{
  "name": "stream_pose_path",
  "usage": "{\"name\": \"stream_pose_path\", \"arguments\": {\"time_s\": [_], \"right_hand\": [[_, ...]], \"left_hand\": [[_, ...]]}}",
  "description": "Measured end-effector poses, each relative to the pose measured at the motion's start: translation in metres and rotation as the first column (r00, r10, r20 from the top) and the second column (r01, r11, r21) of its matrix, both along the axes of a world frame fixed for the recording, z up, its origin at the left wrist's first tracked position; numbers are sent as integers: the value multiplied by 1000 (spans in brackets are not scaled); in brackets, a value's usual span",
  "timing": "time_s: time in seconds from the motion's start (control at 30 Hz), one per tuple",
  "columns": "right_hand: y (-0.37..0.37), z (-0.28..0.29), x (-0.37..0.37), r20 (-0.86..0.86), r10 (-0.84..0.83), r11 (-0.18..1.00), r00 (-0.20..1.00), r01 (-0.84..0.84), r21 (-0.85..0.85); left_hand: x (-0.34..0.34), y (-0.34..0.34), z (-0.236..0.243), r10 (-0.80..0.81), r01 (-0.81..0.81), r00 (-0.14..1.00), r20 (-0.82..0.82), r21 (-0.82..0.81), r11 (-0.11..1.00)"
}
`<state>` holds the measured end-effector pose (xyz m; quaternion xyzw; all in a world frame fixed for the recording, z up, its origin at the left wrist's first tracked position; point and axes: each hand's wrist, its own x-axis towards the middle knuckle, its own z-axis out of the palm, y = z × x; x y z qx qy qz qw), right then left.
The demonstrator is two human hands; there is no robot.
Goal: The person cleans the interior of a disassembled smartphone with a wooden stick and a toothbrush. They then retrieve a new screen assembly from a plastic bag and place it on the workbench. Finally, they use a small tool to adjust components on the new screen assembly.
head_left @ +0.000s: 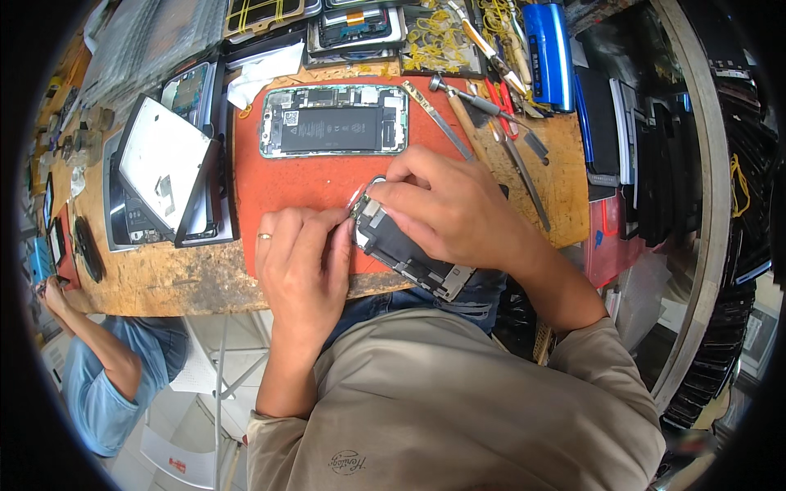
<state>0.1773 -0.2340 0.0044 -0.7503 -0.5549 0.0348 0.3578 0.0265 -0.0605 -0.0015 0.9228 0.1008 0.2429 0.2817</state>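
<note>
From where I stand, the person is bent over a worn wooden desk (188,282), working with both hands on a phone assembly (409,247) whose inner side, black with silvery plates, faces up. It lies aslant, its upper end over an orange-red mat (286,184) and its lower end out past the desk's front edge.

The left hand (299,250), with a ring on one finger, pinches the assembly's left edge near its upper end, thumb and fingertips pressed together there. The right hand (446,204) arches over the same end, thumb and fingers bunched close; I can't tell what, if anything, is pinched between them.

Just beyond, flat on the mat, is an opened smartphone (332,123) with a black battery showing. To its right lie a flat metal strip (438,120) and several slim tools (524,176), near a glossy blue case (548,57). Yellow rubber bands (430,41) are heaped at the back. On the left, a white panel (164,164) tops a stack of opened tablets (123,217). Farther left, a co-worker's arm (106,348) reaches toward the desk.
</note>
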Motion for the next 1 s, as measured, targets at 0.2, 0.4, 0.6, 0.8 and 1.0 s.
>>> {"name": "stream_pose_path", "arguments": {"time_s": [0.2,0.4,0.6,0.8,1.0], "right_hand": [[0,1,-1,65,-39,999,997,38,17],[-1,-3,-2,81,-30,999,996,27,41],[-1,-6,-3,53,-69,994,996,64,91],[-6,-6,2,49,-194,970,980,184,157],[-8,-7,11,33,-292,931,956,276,240]], "left_hand": [[3,-4,-2,42,-42,999,-24,11,999],[5,-4,-3,18,-18,1000,-1,23,1000],[7,-5,-1,-24,24,1000,10,-4,1000],[13,-9,9,-78,77,996,-38,-43,996],[19,-6,17,-135,133,988,-75,-32,991]]}}
